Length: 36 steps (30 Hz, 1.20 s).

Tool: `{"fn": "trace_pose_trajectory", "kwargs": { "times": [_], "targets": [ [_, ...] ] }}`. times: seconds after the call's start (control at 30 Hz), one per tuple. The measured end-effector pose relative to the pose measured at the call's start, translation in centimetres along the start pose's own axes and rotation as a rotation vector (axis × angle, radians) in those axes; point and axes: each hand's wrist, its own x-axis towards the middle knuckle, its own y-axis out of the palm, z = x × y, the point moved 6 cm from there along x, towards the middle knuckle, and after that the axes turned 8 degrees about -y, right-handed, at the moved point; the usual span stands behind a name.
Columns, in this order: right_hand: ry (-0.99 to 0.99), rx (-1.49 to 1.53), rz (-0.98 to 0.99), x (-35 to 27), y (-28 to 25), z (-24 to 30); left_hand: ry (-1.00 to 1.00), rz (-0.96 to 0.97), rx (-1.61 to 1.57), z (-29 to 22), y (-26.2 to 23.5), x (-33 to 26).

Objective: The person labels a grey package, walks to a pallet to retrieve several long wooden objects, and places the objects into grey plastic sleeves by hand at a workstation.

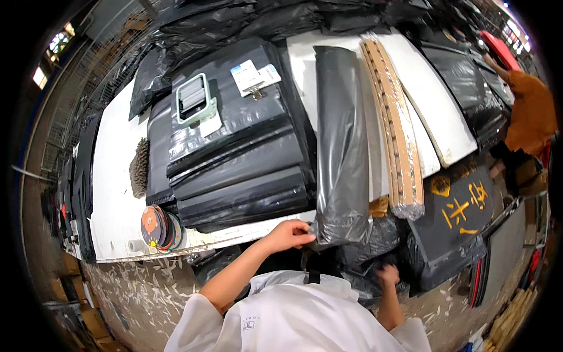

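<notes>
A long black plastic bag (340, 135) lies lengthwise across the white table, its near end crumpled and hanging over the front edge. At that end my left hand (290, 236) pinches the bag's lower left corner. My right hand (388, 274) is below the table edge, beside loose black plastic (375, 243). Motion smears its fingers, so whether it grips that plastic is unclear. Right of the bag lies a long brown cardboard strip (396, 126) in clear wrap, with a row of dark marks along it.
Stacked black plastic packages (240, 176) fill the table's middle, with a pale green tray (193, 100) and white labels (246, 77) on top. Tape rolls (157, 227) and a grey brush (139, 167) lie left. A dark panel with yellow markings (451, 217) leans right; someone's orange garment (531, 111) is beyond.
</notes>
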Motion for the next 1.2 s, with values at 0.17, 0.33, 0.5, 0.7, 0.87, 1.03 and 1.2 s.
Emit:
{"fn": "trace_pose_trajectory", "kwargs": {
  "times": [0.17,0.33,0.5,0.7,0.87,1.03,1.2],
  "targets": [
    [0.848,1.572,-0.788,-8.6,6.9,-18.1,0.398,-0.574,0.421,-9.7,-11.7,-6.1],
    [0.745,1.694,-0.492,-9.4,0.3,-18.2,0.665,-1.322,0.831,-14.8,-27.3,-6.0],
    [0.851,1.312,-0.460,-11.1,-10.0,-10.5,0.562,-1.242,0.858,-13.0,-31.9,-3.3],
    [0.049,1.011,-0.781,-7.7,-19.5,6.7,0.478,-1.150,0.667,-14.0,-32.9,-4.6],
    [-0.449,1.482,-0.073,-4.2,-26.6,31.9,1.162,-1.086,0.711,-16.0,-17.3,-7.9],
    [-0.405,1.911,-0.235,-2.5,-29.6,36.0,1.294,-0.510,0.653,-15.7,-6.1,-11.3],
    [-0.376,1.894,-0.229,-4.6,-31.0,34.8,0.909,-0.379,0.056,-14.4,-8.6,-10.0]
  ]
}}
